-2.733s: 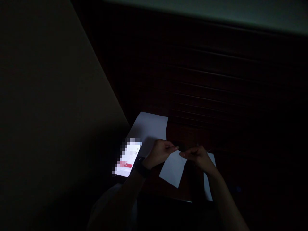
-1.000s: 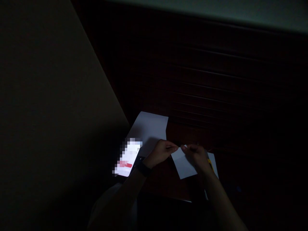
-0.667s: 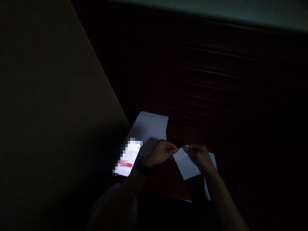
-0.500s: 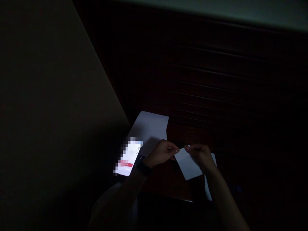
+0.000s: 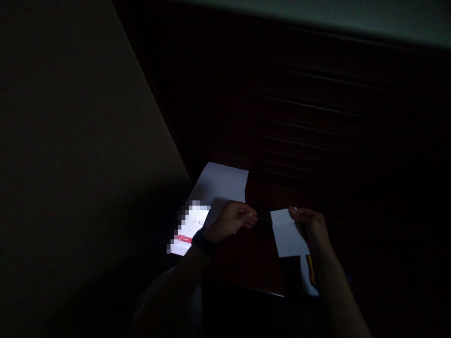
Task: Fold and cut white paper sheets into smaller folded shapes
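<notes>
The scene is very dark. My right hand pinches the top edge of a small white piece of paper with a fold line across it, held over the dark wooden table. My left hand, with a dark watch on the wrist, hovers a little to the left of the paper with its fingers loosely curled and nothing visible in them. A gap of dark table separates the two hands.
A larger white sheet lies on the table behind my left hand. A lit phone screen rests at the left. Another white sheet and a yellow object lie under my right forearm. A pale wall fills the left.
Both hands were pinching the paper together. My left hand has let go and stayed left, while my right hand has carried the paper to the right.
</notes>
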{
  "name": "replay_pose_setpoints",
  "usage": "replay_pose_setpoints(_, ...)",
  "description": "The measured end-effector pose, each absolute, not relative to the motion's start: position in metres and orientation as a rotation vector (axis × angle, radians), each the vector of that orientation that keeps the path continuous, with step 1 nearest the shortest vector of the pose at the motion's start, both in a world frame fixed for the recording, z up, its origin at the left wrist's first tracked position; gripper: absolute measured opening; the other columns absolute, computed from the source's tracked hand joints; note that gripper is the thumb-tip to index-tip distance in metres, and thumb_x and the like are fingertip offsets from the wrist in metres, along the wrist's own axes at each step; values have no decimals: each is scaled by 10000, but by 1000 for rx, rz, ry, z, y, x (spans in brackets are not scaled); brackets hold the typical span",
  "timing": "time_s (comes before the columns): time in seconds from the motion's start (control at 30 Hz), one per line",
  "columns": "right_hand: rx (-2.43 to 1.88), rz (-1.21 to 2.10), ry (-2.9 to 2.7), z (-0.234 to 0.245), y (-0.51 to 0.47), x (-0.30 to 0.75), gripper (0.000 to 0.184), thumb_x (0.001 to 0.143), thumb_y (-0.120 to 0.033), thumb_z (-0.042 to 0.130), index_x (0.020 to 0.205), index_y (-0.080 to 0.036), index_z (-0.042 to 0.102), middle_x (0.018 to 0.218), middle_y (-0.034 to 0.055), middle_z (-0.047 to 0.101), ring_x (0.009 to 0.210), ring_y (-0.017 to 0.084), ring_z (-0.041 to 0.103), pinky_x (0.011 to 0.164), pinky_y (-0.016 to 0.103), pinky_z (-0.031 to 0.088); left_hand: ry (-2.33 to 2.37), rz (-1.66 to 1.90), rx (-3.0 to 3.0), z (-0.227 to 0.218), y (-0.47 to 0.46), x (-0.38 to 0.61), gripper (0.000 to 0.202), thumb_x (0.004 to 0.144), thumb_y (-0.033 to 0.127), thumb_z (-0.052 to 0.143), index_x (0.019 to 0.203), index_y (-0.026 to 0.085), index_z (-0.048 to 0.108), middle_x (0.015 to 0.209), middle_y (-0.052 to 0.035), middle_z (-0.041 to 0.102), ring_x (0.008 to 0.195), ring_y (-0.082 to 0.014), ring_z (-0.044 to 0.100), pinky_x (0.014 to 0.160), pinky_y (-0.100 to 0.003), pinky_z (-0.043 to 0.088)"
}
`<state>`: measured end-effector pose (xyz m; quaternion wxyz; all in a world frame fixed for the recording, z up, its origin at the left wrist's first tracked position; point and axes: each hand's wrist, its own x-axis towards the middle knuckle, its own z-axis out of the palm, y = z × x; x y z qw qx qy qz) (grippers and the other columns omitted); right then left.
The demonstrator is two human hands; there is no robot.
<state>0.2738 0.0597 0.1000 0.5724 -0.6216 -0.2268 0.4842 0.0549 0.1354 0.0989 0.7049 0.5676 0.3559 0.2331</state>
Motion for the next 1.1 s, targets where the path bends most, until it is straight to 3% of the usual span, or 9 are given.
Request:
replay_pose_setpoints(0.2, -1413, 1081, -460, 99, 63, 261, 230, 572, -351, 781, 619, -164, 655, 563, 1, 620, 486, 140, 550, 478, 252, 420, 801, 556, 1213, 102, 123, 72, 319, 720, 386, 652, 872, 107, 643, 909, -110, 674, 798, -193, 651, 644, -299, 551)
replay_pose_setpoints(0.37, -1370, 1220, -537, 101, 63, 247, 256, 575, -387, 771, 658, -171, 661, 586, 13, 642, 498, 163, 565, 481, 275, 438, 823, 561, 1197, 100, 122, 77, 293, 718, 378, 655, 802, 97, 639, 753, -78, 671, 657, -160, 648, 584, -272, 537)
replay_pose_setpoints(0.57, -1396, 1256, -695, 100, 61, 253, 245, 548, -347, 793, 646, -151, 682, 646, 49, 678, 554, 167, 598, 559, 285, 474, 788, 608, 1185, 104, 129, 65, 254, 740, 347, 642, 860, 123, 638, 863, -82, 671, 764, -173, 643, 642, -275, 524)
replay_pose_setpoints(0.73, -1320, 1354, -643, 102, 60, 253, 344, 546, -334, 792, 844, -185, 706, 765, 61, 701, 640, 196, 627, 586, 303, 483, 733, 605, 1085, 107, 129, 63, 343, 703, 293, 688, 1007, 152, 614, 957, -96, 664, 830, -194, 635, 661, -292, 514)
replay_pose_setpoints(1.1, -1344, 1355, -720, 109, 60, 254, 199, 593, -287, 673, 751, -175, 721, 722, 61, 696, 627, 190, 608, 559, 279, 449, 794, 646, 1001, 108, 130, 63, 267, 748, 298, 609, 943, 124, 662, 905, -106, 680, 816, -194, 640, 693, -303, 501)
